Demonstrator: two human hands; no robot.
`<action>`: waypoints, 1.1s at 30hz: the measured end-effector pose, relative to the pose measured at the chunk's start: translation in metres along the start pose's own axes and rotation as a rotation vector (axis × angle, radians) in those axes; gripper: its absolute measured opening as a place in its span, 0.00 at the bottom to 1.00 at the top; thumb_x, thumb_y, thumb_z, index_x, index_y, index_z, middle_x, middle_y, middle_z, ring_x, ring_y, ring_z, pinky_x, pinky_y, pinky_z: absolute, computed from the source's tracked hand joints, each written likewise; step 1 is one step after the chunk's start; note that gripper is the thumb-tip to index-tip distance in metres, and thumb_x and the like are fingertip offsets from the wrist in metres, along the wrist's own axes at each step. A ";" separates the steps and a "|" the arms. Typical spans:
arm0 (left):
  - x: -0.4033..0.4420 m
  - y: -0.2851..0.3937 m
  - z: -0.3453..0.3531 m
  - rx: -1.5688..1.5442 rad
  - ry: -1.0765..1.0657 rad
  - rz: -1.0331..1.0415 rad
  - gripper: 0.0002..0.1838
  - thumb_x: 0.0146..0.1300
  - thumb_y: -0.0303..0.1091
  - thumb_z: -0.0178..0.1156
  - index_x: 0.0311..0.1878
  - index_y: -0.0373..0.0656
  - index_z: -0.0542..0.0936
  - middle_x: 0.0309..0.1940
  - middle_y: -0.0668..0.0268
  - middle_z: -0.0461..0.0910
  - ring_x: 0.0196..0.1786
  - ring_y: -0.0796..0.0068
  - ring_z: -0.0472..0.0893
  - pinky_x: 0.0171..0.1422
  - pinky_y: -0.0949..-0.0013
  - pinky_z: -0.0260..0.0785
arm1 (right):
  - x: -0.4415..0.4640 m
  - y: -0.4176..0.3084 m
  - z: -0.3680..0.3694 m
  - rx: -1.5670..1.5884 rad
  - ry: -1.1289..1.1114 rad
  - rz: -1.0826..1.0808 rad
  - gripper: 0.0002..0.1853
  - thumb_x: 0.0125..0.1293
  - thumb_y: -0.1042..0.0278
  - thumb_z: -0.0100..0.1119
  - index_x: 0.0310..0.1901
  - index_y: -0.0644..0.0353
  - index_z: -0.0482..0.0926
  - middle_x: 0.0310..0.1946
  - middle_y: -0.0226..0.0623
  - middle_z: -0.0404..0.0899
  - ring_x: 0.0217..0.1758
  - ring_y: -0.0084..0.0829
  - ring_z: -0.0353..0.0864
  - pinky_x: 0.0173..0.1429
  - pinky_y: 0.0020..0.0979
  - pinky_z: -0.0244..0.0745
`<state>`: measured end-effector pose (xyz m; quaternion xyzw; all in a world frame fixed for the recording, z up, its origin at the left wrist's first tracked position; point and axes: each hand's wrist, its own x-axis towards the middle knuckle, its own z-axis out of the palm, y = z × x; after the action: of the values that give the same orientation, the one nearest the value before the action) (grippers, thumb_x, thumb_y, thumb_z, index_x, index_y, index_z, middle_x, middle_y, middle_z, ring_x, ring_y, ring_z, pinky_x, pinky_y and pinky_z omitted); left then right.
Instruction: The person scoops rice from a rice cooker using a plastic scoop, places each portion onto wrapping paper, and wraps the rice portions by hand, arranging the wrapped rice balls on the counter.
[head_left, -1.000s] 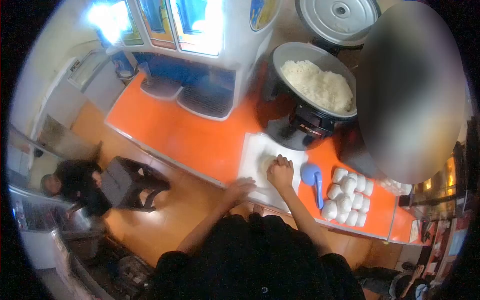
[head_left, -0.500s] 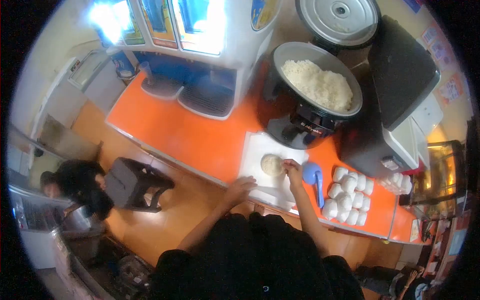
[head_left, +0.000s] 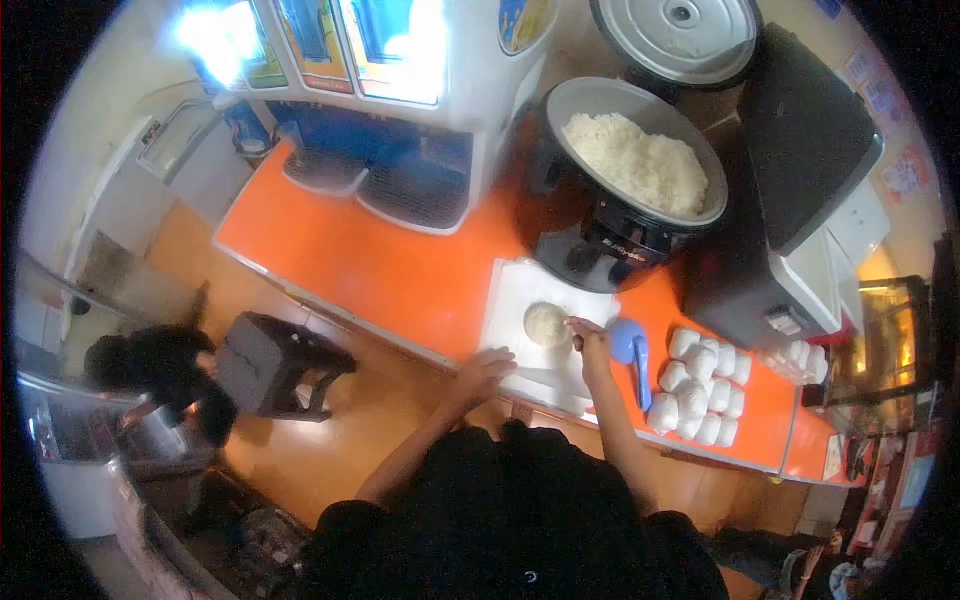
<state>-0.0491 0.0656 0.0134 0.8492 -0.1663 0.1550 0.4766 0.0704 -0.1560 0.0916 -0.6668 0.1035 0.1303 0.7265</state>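
Observation:
A round mound of rice (head_left: 546, 325) sits on white paper (head_left: 510, 300) on the orange counter. My right hand (head_left: 588, 337) is at the mound's right side, fingers drawn together; whether anything is between them is too small to tell. My left hand (head_left: 487, 373) rests on the paper's lower left edge, fingers spread, holding nothing. Just right of my right hand lies a blue scoop (head_left: 630, 343), its handle toward me. Farther right, several white wrapped bundles (head_left: 692, 403) are piled. Behind the paper stands an open rice cooker (head_left: 640, 165) full of white rice.
A drink dispenser (head_left: 418, 190) stands at the back left, a metal lid (head_left: 680, 35) behind the cooker. An open black box (head_left: 745, 290) and more bundles (head_left: 797, 362) are at the right. A person (head_left: 160, 370) is by a dark stool (head_left: 262, 365) on the floor at left.
My right hand has drawn back from over the rice mound to its right side, uncovering it. My left hand stays at the paper's edge. The blurred patch at the right is gone.

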 end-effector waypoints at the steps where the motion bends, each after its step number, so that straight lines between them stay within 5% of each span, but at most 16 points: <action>1: 0.000 0.002 -0.002 0.023 -0.013 0.001 0.20 0.52 0.15 0.62 0.49 0.44 0.83 0.53 0.61 0.80 0.64 0.61 0.75 0.66 0.58 0.70 | -0.002 0.000 -0.001 0.002 0.009 0.000 0.09 0.63 0.73 0.58 0.40 0.67 0.85 0.27 0.26 0.80 0.22 0.16 0.61 0.28 0.21 0.55; 5: 0.001 0.001 -0.001 0.000 0.042 0.022 0.11 0.57 0.22 0.61 0.43 0.43 0.84 0.50 0.59 0.82 0.58 0.57 0.79 0.63 0.58 0.71 | -0.025 -0.012 0.003 -0.011 0.004 -0.021 0.11 0.65 0.73 0.53 0.41 0.65 0.84 0.24 0.23 0.73 0.23 0.17 0.61 0.29 0.20 0.56; 11: -0.003 0.008 -0.005 0.140 -0.067 0.052 0.17 0.56 0.24 0.63 0.51 0.42 0.81 0.56 0.57 0.78 0.63 0.57 0.75 0.67 0.56 0.66 | -0.047 -0.019 0.039 0.133 -0.296 0.103 0.18 0.66 0.72 0.50 0.56 0.66 0.78 0.35 0.25 0.71 0.28 0.17 0.65 0.35 0.20 0.60; 14: -0.014 0.005 -0.003 0.148 -0.080 0.076 0.24 0.56 0.23 0.61 0.58 0.42 0.76 0.62 0.57 0.74 0.70 0.59 0.67 0.73 0.55 0.60 | -0.052 -0.015 0.093 -0.036 -0.542 0.156 0.18 0.69 0.70 0.50 0.58 0.58 0.79 0.40 0.26 0.73 0.35 0.18 0.70 0.43 0.21 0.67; 15: -0.020 0.001 0.004 -0.293 -0.071 -0.083 0.26 0.58 0.25 0.62 0.62 0.42 0.73 0.65 0.57 0.71 0.71 0.61 0.65 0.74 0.56 0.57 | -0.058 -0.021 0.117 -0.063 -0.616 0.227 0.18 0.69 0.70 0.50 0.59 0.58 0.79 0.41 0.26 0.74 0.39 0.20 0.72 0.48 0.24 0.70; 17: -0.033 -0.001 0.017 -0.646 -0.020 -0.255 0.25 0.59 0.26 0.61 0.61 0.42 0.73 0.63 0.57 0.72 0.70 0.60 0.67 0.73 0.56 0.58 | -0.046 0.016 0.155 -0.220 -0.849 0.016 0.18 0.69 0.70 0.51 0.59 0.56 0.79 0.44 0.29 0.76 0.45 0.26 0.73 0.54 0.29 0.70; 20: -0.037 0.004 0.022 -0.083 -0.075 -0.093 0.23 0.60 0.27 0.60 0.61 0.42 0.74 0.61 0.56 0.73 0.67 0.59 0.69 0.70 0.56 0.60 | -0.023 0.072 0.195 -0.563 -1.043 -0.485 0.20 0.67 0.70 0.53 0.60 0.52 0.79 0.48 0.33 0.77 0.51 0.34 0.73 0.59 0.35 0.68; 24: -0.035 0.006 0.021 0.015 -0.034 -0.115 0.22 0.61 0.29 0.58 0.60 0.42 0.75 0.58 0.55 0.75 0.63 0.57 0.71 0.67 0.56 0.62 | -0.033 0.071 0.206 -0.929 -0.881 -0.963 0.19 0.63 0.71 0.55 0.56 0.49 0.80 0.50 0.36 0.76 0.54 0.41 0.73 0.59 0.38 0.69; 28: -0.033 0.000 0.029 0.021 0.008 -0.150 0.20 0.63 0.31 0.57 0.59 0.42 0.76 0.55 0.54 0.77 0.60 0.55 0.74 0.64 0.56 0.65 | -0.034 0.053 0.199 -1.011 -0.928 -1.209 0.20 0.60 0.73 0.55 0.55 0.55 0.79 0.48 0.38 0.76 0.53 0.41 0.75 0.57 0.41 0.73; 33: -0.034 -0.009 0.034 0.041 -0.096 -0.299 0.18 0.64 0.33 0.55 0.57 0.43 0.78 0.50 0.53 0.80 0.53 0.53 0.79 0.58 0.56 0.69 | -0.023 0.044 0.195 -1.182 -1.062 -1.229 0.19 0.58 0.73 0.55 0.52 0.61 0.78 0.49 0.43 0.77 0.52 0.44 0.77 0.55 0.43 0.75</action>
<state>-0.0724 0.0453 -0.0250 0.8804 -0.0573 0.0450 0.4686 0.0296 0.0407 0.0754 -0.7137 -0.6775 0.0439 0.1721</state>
